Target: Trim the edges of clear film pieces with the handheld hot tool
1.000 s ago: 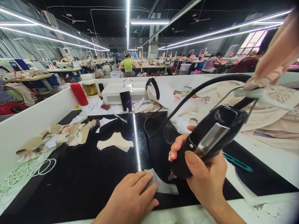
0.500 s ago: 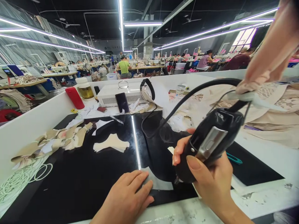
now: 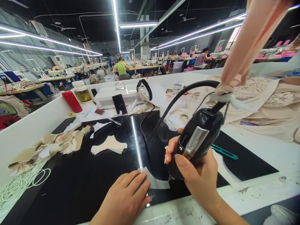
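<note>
Fingers together and stretched out, my left hand (image 3: 125, 195) lies flat on a pale grey curved piece of thin material (image 3: 159, 183), covering its left part. My right hand (image 3: 203, 184) is wrapped round a black corded handheld power tool (image 3: 199, 140) with a silver lever. The tool's lower end points down near the right end of the grey piece; its tip is blurred, so contact cannot be made out. A black cable (image 3: 181, 98) and a knotted pink cloth strip (image 3: 246, 53) run from the tool's top. Both hands are over a black work mat (image 3: 77, 181).
Cream cut pieces (image 3: 109, 145) lie left of centre, with a tied pile of beige pieces (image 3: 67, 140) and pale green cord (image 3: 21, 184) beyond. A white vented box (image 3: 105, 100), phone (image 3: 119, 104) and red container (image 3: 72, 101) stand behind. A teal snipper-like tool (image 3: 226, 152) lies right.
My right hand and the power tool have shifted left in view and slightly closer to the grey piece. The whole scene has shifted a little with my head; my left hand stays on the piece.
</note>
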`<state>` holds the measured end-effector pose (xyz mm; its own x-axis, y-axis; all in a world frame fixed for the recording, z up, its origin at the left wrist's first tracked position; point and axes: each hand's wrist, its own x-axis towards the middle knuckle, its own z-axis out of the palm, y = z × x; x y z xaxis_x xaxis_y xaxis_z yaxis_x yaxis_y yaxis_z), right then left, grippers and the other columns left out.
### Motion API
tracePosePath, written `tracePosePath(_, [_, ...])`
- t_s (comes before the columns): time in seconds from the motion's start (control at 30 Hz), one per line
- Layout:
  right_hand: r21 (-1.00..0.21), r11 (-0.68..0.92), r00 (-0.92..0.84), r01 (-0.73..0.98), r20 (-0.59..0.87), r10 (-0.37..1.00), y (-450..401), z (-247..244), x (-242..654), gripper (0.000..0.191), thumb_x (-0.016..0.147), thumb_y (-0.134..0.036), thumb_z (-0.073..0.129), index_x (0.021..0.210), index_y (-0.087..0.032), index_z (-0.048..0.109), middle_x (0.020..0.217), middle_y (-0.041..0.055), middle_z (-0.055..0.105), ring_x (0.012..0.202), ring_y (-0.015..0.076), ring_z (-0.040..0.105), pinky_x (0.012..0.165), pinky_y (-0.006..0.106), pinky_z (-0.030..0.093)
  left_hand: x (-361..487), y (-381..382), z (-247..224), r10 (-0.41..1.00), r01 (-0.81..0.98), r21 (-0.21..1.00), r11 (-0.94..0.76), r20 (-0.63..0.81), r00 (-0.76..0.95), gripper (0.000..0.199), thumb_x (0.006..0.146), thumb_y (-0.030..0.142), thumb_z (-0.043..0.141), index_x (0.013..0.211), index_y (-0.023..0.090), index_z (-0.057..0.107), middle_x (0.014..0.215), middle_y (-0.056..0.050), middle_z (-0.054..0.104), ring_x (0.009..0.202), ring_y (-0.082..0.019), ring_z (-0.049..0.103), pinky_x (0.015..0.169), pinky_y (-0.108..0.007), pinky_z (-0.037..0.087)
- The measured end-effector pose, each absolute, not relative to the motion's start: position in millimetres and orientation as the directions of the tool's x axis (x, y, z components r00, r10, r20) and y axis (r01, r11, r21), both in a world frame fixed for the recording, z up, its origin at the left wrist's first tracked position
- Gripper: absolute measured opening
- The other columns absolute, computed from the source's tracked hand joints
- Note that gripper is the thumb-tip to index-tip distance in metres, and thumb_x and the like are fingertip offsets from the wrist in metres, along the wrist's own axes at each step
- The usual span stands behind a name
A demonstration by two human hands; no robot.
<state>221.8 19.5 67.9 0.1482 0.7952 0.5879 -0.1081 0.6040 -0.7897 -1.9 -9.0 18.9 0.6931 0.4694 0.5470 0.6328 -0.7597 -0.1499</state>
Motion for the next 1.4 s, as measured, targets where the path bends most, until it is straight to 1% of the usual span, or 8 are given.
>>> tracePosePath(0.13, [-0.787,0.606,0.182,-0.115,0.583,0.792,19,68,218,0.021,0.096,-0.030,0.082,0.111,-0.032,0.067,0.089,-0.0028,0.076,0.065,0.0144,0.071,0.064,0.027,0.065,0,-9,18,0.464,0.649,-0.161,-0.744,0.575,0.674,0.043,0.122,0.036,0.035,0.118,0.020,0.075,0.124,0.001,0.082,0.112,-0.021,0.078,0.093,-0.035,0.059])
tracePosePath(0.3, [-0.789,0.601,0.198,-0.124,0.574,0.794,17,73,216,0.023,0.094,-0.030,0.084,0.110,-0.031,0.068,0.087,-0.0023,0.075,0.063,0.0144,0.071,0.063,0.027,0.065,9,-10,20,0.415,0.623,-0.146,-0.769,0.626,0.660,0.038,0.120,0.037,0.043,0.115,0.019,0.076,0.116,0.001,0.082,0.110,-0.018,0.075,0.106,-0.031,0.053])
tracePosePath(0.43, [-0.787,0.600,0.210,-0.146,0.568,0.796,17,74,219,0.027,0.094,-0.036,0.085,0.114,-0.030,0.067,0.087,-0.0017,0.075,0.062,0.0152,0.070,0.061,0.028,0.065,21,-10,19,0.366,0.552,-0.135,-0.823,0.618,0.696,0.036,0.119,0.034,0.044,0.113,0.017,0.076,0.105,-0.001,0.079,0.101,-0.016,0.073,0.104,-0.028,0.055])
tracePosePath(0.6, [-0.802,0.578,0.177,-0.147,0.554,0.814,15,71,221,0.024,0.095,-0.035,0.084,0.113,-0.032,0.068,0.090,-0.0025,0.075,0.065,0.0150,0.071,0.063,0.028,0.066,32,-7,14,0.377,0.525,-0.090,-0.846,0.594,0.710,0.036,0.119,0.035,0.044,0.113,0.017,0.074,0.097,-0.002,0.076,0.098,-0.017,0.072,0.102,-0.030,0.057])
tracePosePath(0.77, [-0.796,0.590,0.186,-0.134,0.564,0.804,15,69,220,0.023,0.094,-0.030,0.083,0.109,-0.030,0.067,0.089,-0.0013,0.075,0.064,0.0158,0.071,0.062,0.029,0.066,35,-5,10,0.365,0.511,-0.116,-0.852,0.567,0.738,0.032,0.117,0.039,0.050,0.119,0.016,0.073,0.102,-0.002,0.076,0.101,-0.018,0.071,0.107,-0.031,0.054])
tracePosePath(0.93, [-0.811,0.574,0.202,-0.115,0.547,0.813,15,71,219,0.022,0.093,-0.030,0.083,0.105,-0.030,0.065,0.086,-0.0015,0.074,0.062,0.0161,0.070,0.061,0.031,0.065,36,-5,11,0.391,0.513,-0.085,-0.854,0.546,0.741,0.037,0.118,0.040,0.047,0.124,0.013,0.072,0.100,-0.002,0.075,0.096,-0.019,0.071,0.103,-0.033,0.055])
tracePosePath(1.2, [-0.818,0.574,0.236,-0.036,0.551,0.800,13,73,217,0.021,0.092,-0.034,0.082,0.103,-0.030,0.065,0.082,-0.0016,0.073,0.061,0.0176,0.070,0.058,0.031,0.062,35,-4,10,0.413,0.536,-0.084,-0.840,0.540,0.733,0.042,0.118,0.045,0.047,0.128,0.013,0.071,0.108,-0.003,0.077,0.099,-0.020,0.071,0.107,-0.035,0.054])
tracePosePath(1.4, [-0.829,0.554,0.251,-0.067,0.524,0.814,14,62,217,0.036,0.095,-0.047,0.082,0.123,-0.033,0.064,0.087,-0.0010,0.073,0.067,0.0197,0.071,0.062,0.034,0.061,33,-5,6,0.448,0.571,-0.093,-0.816,0.522,0.725,0.044,0.116,0.049,0.049,0.131,0.014,0.071,0.113,-0.005,0.076,0.100,-0.022,0.070,0.103,-0.037,0.055])
